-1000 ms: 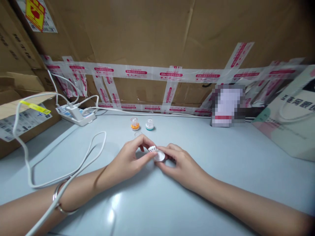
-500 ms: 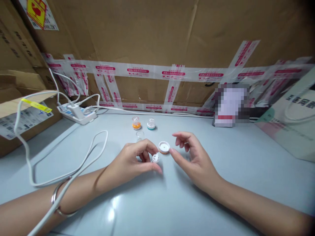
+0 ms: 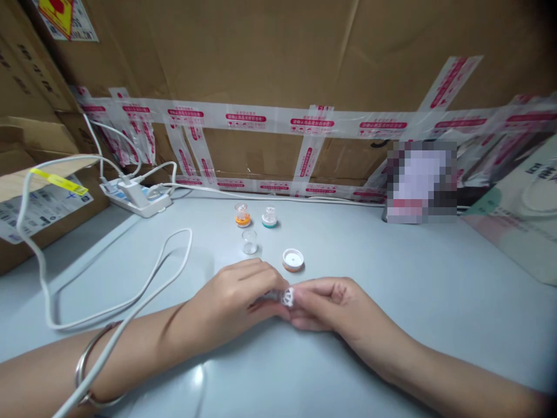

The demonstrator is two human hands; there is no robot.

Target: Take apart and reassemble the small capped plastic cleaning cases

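Over the near middle of the table, my left hand (image 3: 248,290) is closed around a small white lattice basket (image 3: 288,296), whose open ribs show between the fingertips. From the other side my right hand (image 3: 326,302) pinches the same piece, thumb and fingers pressed together. The rest of it is hidden by my fingers. Just beyond them lies a round white cap with an orange lower rim (image 3: 293,259), hollow side up. A small clear cup (image 3: 249,242) stands to its left. Farther back are an orange-based container (image 3: 242,215) and a teal-based container (image 3: 269,217), both with clear tops.
A white cable (image 3: 187,249) loops across the left of the table and over my left forearm. Behind it sits a power strip (image 3: 150,204) with plugs. A large taped cardboard box (image 3: 261,52) forms the back wall. A blurred-out upright object (image 3: 413,186) stands back right.
My right hand has moved left and closed on the lattice basket, which my left hand has brought slightly nearer and to the right. The clear cup is now uncovered to view.
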